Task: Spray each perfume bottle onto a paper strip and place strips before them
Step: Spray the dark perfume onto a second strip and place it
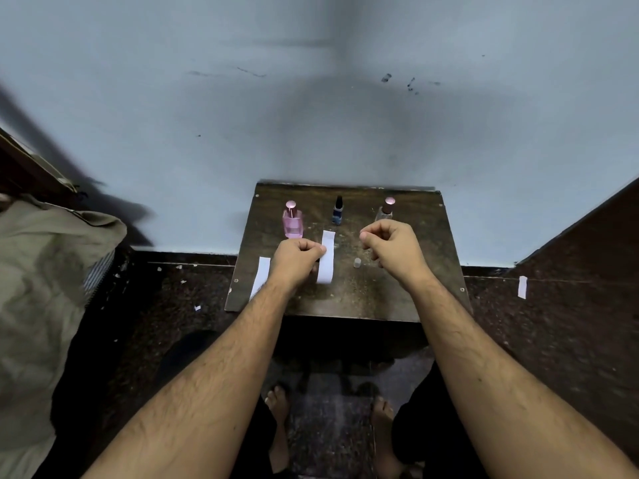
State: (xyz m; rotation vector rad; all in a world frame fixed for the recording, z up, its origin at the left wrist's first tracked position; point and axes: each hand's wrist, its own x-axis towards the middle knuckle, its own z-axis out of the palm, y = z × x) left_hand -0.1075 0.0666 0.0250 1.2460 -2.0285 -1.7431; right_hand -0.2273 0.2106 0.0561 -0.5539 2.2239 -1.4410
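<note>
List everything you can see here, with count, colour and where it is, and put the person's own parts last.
table: one, dark brown, against the wall
pink bottle: one, back left of table
dark blue bottle: one, back middle
clear bottle: one, pinkish cap, back right
paper strips: two white on the table, middle and left edge; one on the floor, right
small cap: one, pale, table centre
cloth: one, olive, far left
left hand: fingers pinch the middle strip
right hand: curled, seemingly empty
bare feet: two, below the table

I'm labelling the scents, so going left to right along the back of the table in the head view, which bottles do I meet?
Pink bottle → small dark blue bottle → clear bottle with pink cap.
</note>
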